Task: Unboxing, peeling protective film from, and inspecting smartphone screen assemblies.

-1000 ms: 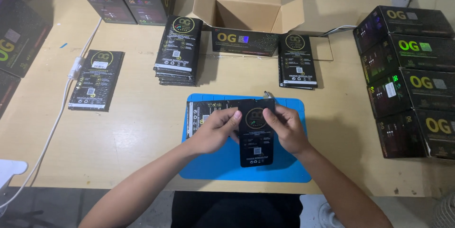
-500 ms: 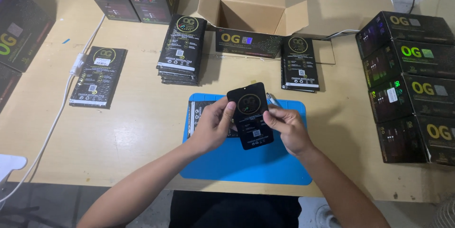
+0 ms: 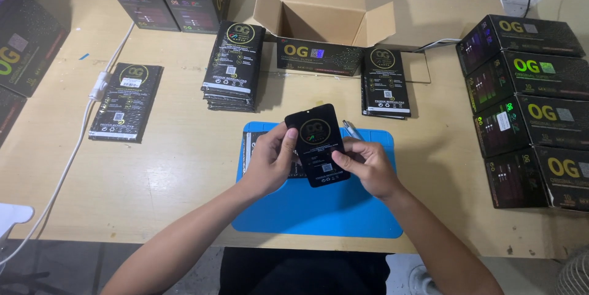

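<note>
I held the black phone screen panel (image 3: 317, 145) between both hands, left hand (image 3: 269, 161) and right hand (image 3: 367, 165) pinching its long edges, long axis pointing away from me.

A packing workshop: stacked black product boxes (image 3: 527, 105), an open carton (image 3: 328, 10), a blue work mat (image 3: 319, 215).
</note>
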